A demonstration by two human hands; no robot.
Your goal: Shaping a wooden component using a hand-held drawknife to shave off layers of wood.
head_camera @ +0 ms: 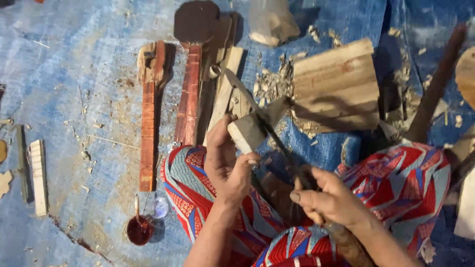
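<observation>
Single head view, steep downward, close over lap.

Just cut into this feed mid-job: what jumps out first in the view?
At centre, the left hand grips a small pale wood block while the right hand holds a dark-handled blade tool against it, above bright red-and-blue patterned cloth over the knees. Behind them sits a big chopped wood block ringed with chips, and two long reddish carved pieces lie on the blue tarp to the left.
</observation>
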